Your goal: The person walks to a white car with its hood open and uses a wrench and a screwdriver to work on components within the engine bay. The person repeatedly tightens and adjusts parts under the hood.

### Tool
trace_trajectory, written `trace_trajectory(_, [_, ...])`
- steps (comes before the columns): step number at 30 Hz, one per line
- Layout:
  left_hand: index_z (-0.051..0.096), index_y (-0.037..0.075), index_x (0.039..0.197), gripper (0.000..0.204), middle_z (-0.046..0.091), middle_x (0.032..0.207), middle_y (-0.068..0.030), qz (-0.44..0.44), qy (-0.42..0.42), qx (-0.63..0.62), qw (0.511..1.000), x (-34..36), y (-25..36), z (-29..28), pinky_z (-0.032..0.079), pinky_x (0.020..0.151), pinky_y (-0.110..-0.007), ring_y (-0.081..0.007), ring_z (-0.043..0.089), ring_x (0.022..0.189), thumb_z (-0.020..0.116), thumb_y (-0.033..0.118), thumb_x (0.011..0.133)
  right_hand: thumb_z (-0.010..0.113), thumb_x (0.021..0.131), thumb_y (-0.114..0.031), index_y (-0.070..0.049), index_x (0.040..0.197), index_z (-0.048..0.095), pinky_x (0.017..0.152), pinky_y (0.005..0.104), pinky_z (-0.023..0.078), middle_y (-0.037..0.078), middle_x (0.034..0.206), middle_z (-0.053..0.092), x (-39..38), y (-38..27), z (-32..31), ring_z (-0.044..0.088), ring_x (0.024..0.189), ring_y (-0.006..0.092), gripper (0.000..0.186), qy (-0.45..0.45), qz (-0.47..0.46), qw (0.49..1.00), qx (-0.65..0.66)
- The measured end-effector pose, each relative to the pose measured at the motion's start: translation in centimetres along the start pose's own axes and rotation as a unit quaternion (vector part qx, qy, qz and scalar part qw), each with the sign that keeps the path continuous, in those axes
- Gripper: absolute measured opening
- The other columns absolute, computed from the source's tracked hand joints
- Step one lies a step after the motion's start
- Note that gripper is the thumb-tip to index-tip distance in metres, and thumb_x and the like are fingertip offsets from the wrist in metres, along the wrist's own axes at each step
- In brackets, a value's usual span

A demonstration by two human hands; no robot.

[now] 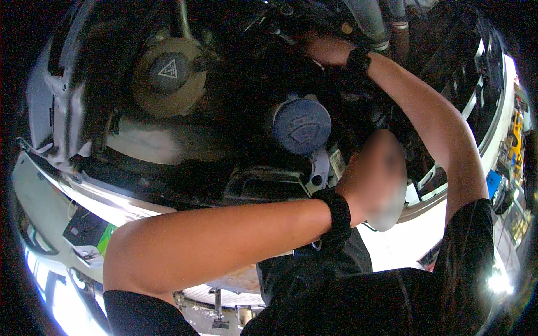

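Both my arms reach into a car's engine bay. My right hand (330, 50) is deep at the far side, next to a grey hose (370, 25). Its fingers run into dark shadow beside a thin shiny metal piece (283, 36), and I cannot see whether they grip it. My left hand (364, 182) is near the bay's front right, past a blue washer-fluid cap (302, 124) and close to a light bracket (320, 168). A blur covers its fingers, so what it touches is hidden.
A yellowish coolant tank (147, 92) with a dark cap (168, 68) stands at the left. The car's pale body edge (106, 204) curves along the near left. At the far right are yellow and blue items (493, 183) beyond the car.
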State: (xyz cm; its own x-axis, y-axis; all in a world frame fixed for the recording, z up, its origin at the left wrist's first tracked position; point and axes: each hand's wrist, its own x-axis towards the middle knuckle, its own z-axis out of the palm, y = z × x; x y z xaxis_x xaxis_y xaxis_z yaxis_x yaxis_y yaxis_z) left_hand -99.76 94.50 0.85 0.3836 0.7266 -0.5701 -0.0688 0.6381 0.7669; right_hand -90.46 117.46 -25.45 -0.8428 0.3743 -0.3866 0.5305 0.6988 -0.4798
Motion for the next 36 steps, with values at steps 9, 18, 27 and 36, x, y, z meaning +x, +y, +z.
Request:
trace_trajectory(9, [0.056,0.003,0.11,0.024,0.068,0.093,-0.0269,0.053,0.033,-0.011,0.998,-0.2,-0.2,-0.7,0.052,0.079,-0.052,-0.0478,0.068,0.088,0.063,0.015,0.09,0.044,0.102,-0.013,-0.003,0.138,0.059,0.111,0.0443,0.045,0.025,0.134,0.063,1.2,-1.6,0.4,0.06,0.124,0.0392,0.04,0.037,0.11,0.991,0.065])
trace_trajectory(18, [0.057,0.002,0.111,0.022,0.066,0.105,-0.0219,-0.015,-0.003,-0.019,1.0,-0.3,0.3,-0.6,0.05,0.093,-0.043,-0.0368,0.066,0.104,0.064,0.013,0.092,0.046,0.103,-0.018,-0.004,0.133,0.061,0.106,0.0429,0.047,0.02,0.132,0.064,0.8,-0.6,0.6,0.063,0.119,0.0326,0.036,-0.008,0.019,0.994,0.109])
trace_trajectory(27, [0.055,0.003,0.112,0.025,0.065,0.087,-0.0242,0.021,0.011,0.008,1.0,-0.1,-0.6,0.6,0.051,0.074,-0.048,-0.0396,0.067,0.084,0.064,0.014,0.092,0.046,0.105,-0.023,-0.006,0.133,0.066,0.103,0.0391,0.049,0.016,0.13,0.069,-0.9,-3.3,-0.9,0.064,0.122,0.0272,0.038,0.031,0.145,0.963,0.225])
trace_trajectory(36, [0.056,0.003,0.111,0.022,0.062,0.091,-0.0179,-0.037,-0.025,-0.002,0.999,-0.3,1.0,-1.0,0.049,0.079,-0.042,-0.0286,0.064,0.087,0.063,0.014,0.092,0.043,0.106,-0.018,-0.005,0.141,0.058,0.108,0.0416,0.048,0.018,0.142,0.06,-0.2,-0.6,-1.0,0.061,0.126,0.0293,0.039,-0.025,0.058,0.971,0.231])
